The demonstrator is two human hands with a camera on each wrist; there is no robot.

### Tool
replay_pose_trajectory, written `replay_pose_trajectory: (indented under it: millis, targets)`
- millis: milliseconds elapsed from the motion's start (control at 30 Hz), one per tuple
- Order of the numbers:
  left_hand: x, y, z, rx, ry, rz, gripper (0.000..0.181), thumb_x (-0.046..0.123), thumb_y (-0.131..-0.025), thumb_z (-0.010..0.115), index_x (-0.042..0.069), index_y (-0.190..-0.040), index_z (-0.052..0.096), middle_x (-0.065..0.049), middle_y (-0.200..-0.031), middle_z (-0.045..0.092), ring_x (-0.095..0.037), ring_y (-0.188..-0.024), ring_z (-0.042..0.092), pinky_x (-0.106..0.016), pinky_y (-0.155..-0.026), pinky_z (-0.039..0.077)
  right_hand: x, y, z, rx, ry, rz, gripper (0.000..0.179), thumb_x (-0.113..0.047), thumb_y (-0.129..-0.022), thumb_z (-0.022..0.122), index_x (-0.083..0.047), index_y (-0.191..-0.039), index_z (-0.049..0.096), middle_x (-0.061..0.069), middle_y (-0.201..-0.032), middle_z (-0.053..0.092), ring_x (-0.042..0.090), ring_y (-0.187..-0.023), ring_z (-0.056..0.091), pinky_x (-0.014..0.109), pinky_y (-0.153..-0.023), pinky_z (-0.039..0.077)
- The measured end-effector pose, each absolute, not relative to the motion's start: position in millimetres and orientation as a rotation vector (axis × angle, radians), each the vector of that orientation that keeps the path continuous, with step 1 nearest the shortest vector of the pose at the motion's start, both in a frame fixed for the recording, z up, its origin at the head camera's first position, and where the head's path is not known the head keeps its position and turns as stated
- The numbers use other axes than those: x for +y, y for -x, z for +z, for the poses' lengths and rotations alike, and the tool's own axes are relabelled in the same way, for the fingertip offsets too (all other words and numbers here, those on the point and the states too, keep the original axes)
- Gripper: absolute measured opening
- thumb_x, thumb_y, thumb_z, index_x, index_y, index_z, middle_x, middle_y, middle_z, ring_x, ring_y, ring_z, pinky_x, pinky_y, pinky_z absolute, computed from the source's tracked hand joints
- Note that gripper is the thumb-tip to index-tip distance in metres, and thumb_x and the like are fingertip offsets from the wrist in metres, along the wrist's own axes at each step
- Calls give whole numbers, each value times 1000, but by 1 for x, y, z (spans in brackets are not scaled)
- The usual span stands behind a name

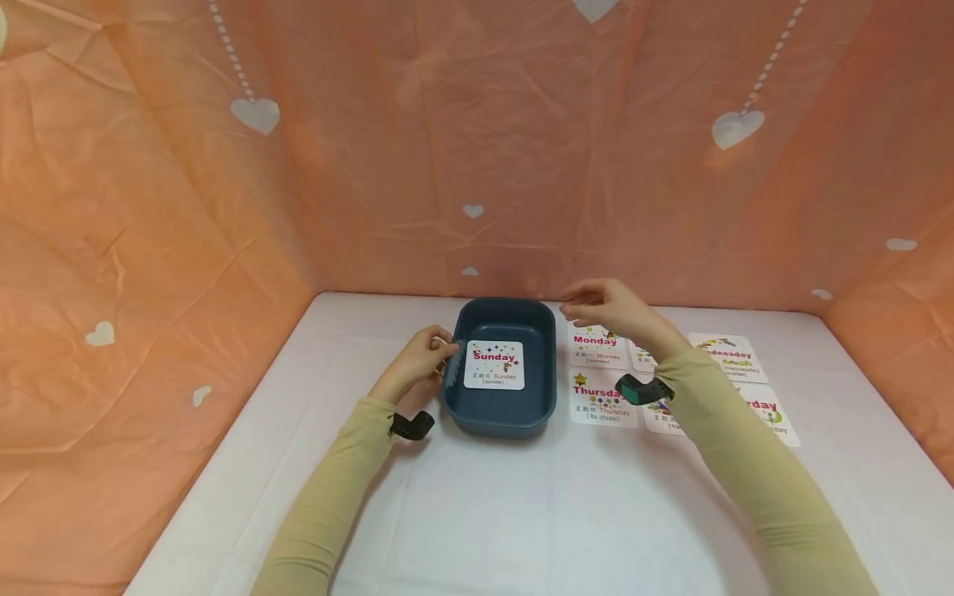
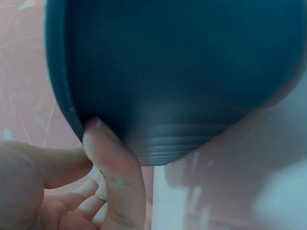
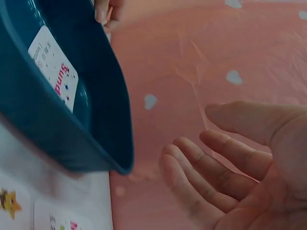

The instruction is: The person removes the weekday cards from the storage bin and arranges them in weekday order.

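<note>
A dark blue plastic bin (image 1: 503, 420) stands on the white tablecloth, with a square "Sunday" card (image 1: 494, 365) lying face up inside. My left hand (image 1: 419, 361) pinches the bin's left rim between thumb and finger; the left wrist view shows a fingertip (image 2: 103, 139) inside the wall. Just off the bin's far right corner, my right hand (image 1: 607, 308) hovers with relaxed, slightly bent fingers and holds nothing. Below it lie a "Monday" card (image 1: 599, 348) and a "Thursday" card (image 1: 602, 401).
Right of the bin several more cards lie in two rows, among them a "Wednesday" card (image 1: 734, 358) and one ending in "rday" (image 1: 768, 414). The right forearm covers parts of them. An orange cloth (image 1: 477, 149) with pale hearts hangs behind the white table (image 1: 477, 513).
</note>
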State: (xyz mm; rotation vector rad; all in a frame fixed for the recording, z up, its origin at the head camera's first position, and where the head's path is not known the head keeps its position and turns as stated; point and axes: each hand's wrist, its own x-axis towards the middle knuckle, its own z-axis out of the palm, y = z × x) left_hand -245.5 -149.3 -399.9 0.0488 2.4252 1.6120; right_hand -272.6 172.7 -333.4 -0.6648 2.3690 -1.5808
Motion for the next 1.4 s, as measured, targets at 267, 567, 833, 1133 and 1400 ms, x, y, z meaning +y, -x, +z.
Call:
replay_pose_trajectory:
  millis: [267,567,833,1133,1400]
  targets:
    - [-149,246,-400,2420,-48,1606,17,12,-98,56,0,-106,49,-4,-66,49,-14,-51,48,-27,-47,45,140,276,-336,2313,615,-1570,37,-7,-92,64,7,-124,56,28,-113,60,34,-98,63,48,-88,49]
    - [-150,245,-401,2416,-42,1618,16,12,-97,56,0,-106,49,-4,-64,47,-14,-51,47,-27,-46,44,115,284,-347,2265,627,-1514,37,-9,-93,62,8,-125,55,24,-114,61,29,-97,62,46,-90,48]
    - [-153,245,-399,2426,-32,1597,18,13,-98,56,0,-107,49,-5,-68,49,-14,-53,48,-28,-47,46,102,292,-356,2262,569,-1430,42,-12,-94,60,11,-128,51,26,-118,59,44,-108,54,47,-92,47]
    - [-155,246,-401,2431,-16,1596,19,14,-98,56,0,-108,50,-7,-70,51,-15,-55,49,-28,-48,47,86,299,-365,2289,507,-1310,44,-15,-95,59,9,-130,50,23,-119,58,39,-105,56,40,-86,51]
    - [-155,245,-402,2416,-6,1616,17,13,-97,57,0,-107,50,-6,-70,52,-14,-54,49,-28,-48,45,79,304,-370,2313,450,-1235,39,-16,-96,59,7,-128,54,24,-123,57,37,-107,57,39,-86,51]
